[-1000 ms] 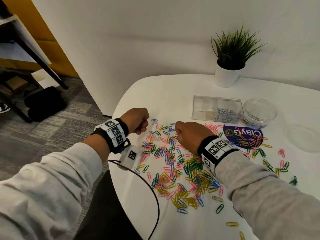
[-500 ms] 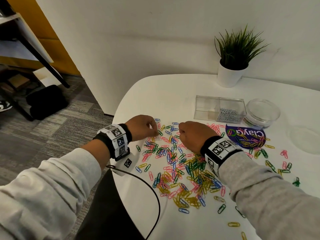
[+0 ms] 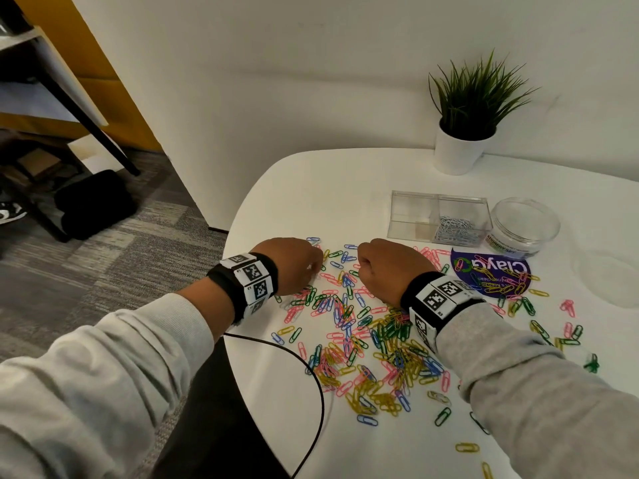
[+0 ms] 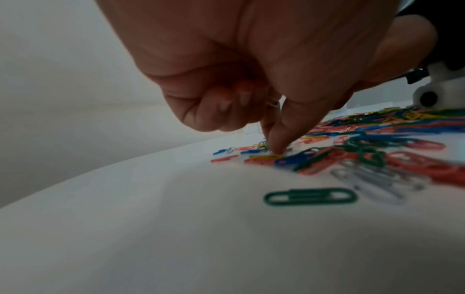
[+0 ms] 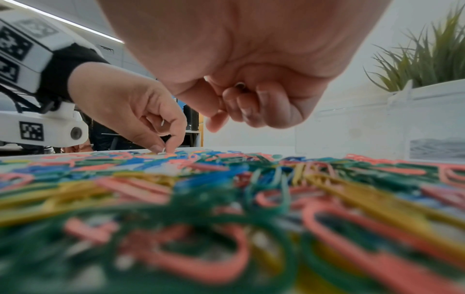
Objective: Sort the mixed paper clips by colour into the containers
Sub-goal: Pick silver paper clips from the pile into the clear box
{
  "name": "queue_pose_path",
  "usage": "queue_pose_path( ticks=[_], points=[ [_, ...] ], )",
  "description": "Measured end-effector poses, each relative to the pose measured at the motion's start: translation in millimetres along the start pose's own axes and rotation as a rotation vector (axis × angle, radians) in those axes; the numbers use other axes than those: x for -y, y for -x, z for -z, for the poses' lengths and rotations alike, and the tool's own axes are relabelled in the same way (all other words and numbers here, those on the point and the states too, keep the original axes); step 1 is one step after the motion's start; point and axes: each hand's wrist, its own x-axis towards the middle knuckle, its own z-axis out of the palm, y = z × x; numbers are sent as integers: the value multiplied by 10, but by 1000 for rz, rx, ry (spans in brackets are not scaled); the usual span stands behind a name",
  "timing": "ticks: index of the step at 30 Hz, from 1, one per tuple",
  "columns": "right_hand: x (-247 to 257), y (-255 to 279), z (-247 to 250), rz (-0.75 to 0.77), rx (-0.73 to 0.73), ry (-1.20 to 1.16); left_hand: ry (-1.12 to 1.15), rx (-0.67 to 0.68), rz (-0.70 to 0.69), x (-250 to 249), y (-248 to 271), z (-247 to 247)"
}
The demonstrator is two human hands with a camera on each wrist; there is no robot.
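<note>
Mixed paper clips [image 3: 366, 337] in pink, blue, green, yellow and white lie spread over the white table [image 3: 311, 188]. My left hand [image 3: 316, 267] is at the pile's far left edge, thumb and index tips down on the table pinching a white clip [image 4: 289, 150]. Its other fingers curl over another white clip [image 4: 273, 103]. My right hand [image 3: 363, 267] hovers just to the right as a closed fist, and a small pale clip loop [image 5: 240, 85] shows between its curled fingers. A clear two-part box [image 3: 411, 216] has white clips [image 3: 453, 229] in its right compartment.
A round clear tub [image 3: 525, 226] stands right of the box, a purple label [image 3: 491, 271] with clips on it in front. A clear lid [image 3: 608, 278] lies far right. A potted plant [image 3: 456, 146] is at the back; a black cable [image 3: 318, 382] crosses the table's near left edge.
My left hand came down and to the right from above the table edge onto the pile and now pinches a clip. The right fist stayed almost in place.
</note>
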Motion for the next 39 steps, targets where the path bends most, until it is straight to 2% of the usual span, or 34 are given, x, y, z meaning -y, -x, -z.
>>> queue_pose_path(
  ticks=[2,4,5,8,9,10,13,16,20,23,27,31,39],
  points=[
    [-1,2,0,-4,6,-1,25,-21,17,12,3,14],
    [1,5,2,-5,11,3,212,-70,84,71,5,48],
    [2,2,0,-6,15,5,404,-105,148,129,0,61],
    [5,-6,10,-13,30,6,1213,-196,398,225,58,200],
    [9,-7,14,-13,29,3,1374,-188,460,251,106,234],
    [18,-4,22,-11,27,3,1433,-164,500,274,155,243],
    [96,16,29,26,19,42,1267,-111,461,318,320,158],
    [263,-22,11,122,30,78,1056,-13,317,320,471,34],
    [487,-189,10,175,43,40,462,-29,205,218,596,-75],
    [550,-272,-1,165,78,10,234,-37,183,161,664,-146],
    [530,-306,-33,132,113,16,167,-55,167,130,692,-222],
    [488,-327,-63,93,84,-8,177,-85,154,122,669,-269],
    [517,-339,-99,92,120,23,404,-48,196,278,657,-286]
  ],
)
